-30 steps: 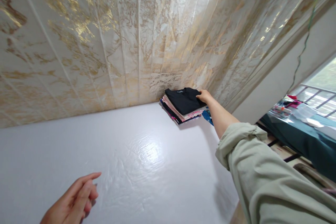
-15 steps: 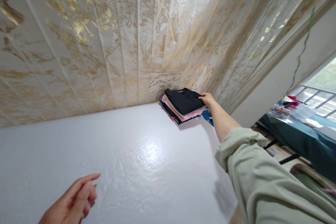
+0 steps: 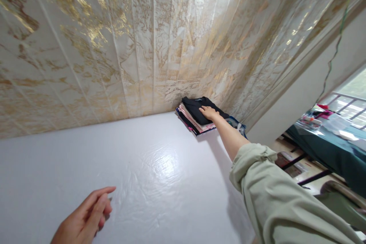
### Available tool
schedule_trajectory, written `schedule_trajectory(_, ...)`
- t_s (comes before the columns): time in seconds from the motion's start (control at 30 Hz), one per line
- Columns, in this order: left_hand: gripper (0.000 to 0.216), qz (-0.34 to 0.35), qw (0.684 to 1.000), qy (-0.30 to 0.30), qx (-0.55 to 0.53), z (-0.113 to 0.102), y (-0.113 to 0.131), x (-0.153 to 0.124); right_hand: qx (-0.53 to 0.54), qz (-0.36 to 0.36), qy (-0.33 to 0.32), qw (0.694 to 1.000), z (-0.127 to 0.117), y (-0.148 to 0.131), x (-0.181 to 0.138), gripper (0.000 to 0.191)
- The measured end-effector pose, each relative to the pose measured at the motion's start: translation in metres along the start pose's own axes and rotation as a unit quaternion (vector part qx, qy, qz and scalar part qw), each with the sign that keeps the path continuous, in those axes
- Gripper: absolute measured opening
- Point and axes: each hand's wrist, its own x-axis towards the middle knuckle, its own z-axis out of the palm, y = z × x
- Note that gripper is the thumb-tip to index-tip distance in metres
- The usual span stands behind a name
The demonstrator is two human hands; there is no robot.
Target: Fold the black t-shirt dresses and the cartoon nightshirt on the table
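A folded black T-shirt [image 3: 195, 109] tops a small pile of folded clothes [image 3: 191, 122], with pink and dark layers showing below it. My right hand [image 3: 209, 112] lies on the T-shirt with its fingers stretched out, pressing no fold between them. Beside the pile, partly behind my right wrist, is a blue item [image 3: 238, 125] that I cannot make out fully. Low on the left, my left hand [image 3: 87, 213] hovers over the white tabletop [image 3: 137, 171], holding nothing; its index finger points out and the other fingers bend loosely.
A wall covering with gold tree patterns [image 3: 137, 45] rises along the table's back edge. To the right stands another table with a dark green cloth [image 3: 320, 141], bearing assorted items. A green chair [image 3: 340, 206] is below it, and a thin cable [image 3: 337, 45] hangs at upper right.
My right hand has moved left from the T-shirt's right edge onto its middle, fingers now flat. More of the blue item shows. My left hand has shifted slightly right in view.
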Motion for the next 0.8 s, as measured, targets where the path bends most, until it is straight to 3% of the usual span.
schedule_trajectory(0.1,0.055,0.001,0.997,-0.057,-0.044,-0.002,-0.002,0.000,-0.014,0.003,-0.040,0.999,0.012,-0.002,-0.004,0.061)
schedule_trajectory(0.23,0.060,0.024,0.997,-0.058,-0.033,-0.003,0.003,0.001,-0.019,0.000,-0.049,0.999,0.005,0.000,-0.004,0.062)
schedule_trajectory(0.47,0.053,0.032,0.995,-0.080,-0.042,-0.004,0.021,-0.006,-0.014,-0.002,-0.004,1.000,0.000,-0.006,-0.022,0.057)
schedule_trajectory(0.6,0.047,0.034,0.994,-0.087,-0.054,-0.006,0.029,-0.010,0.021,-0.058,0.084,0.995,-0.009,-0.040,-0.046,0.050)
schedule_trajectory(0.67,0.044,0.032,0.994,-0.088,-0.055,-0.005,0.032,-0.011,0.117,-0.162,0.110,0.974,-0.016,-0.068,-0.079,0.042)
schedule_trajectory(0.7,0.043,0.031,0.994,-0.089,-0.056,-0.005,0.033,-0.012,0.189,-0.227,0.087,0.951,-0.021,-0.081,-0.103,0.036)
schedule_trajectory(0.8,0.040,0.036,0.994,-0.089,-0.054,-0.005,0.036,-0.016,0.391,-0.367,-0.104,0.838,-0.040,-0.106,-0.194,0.032)
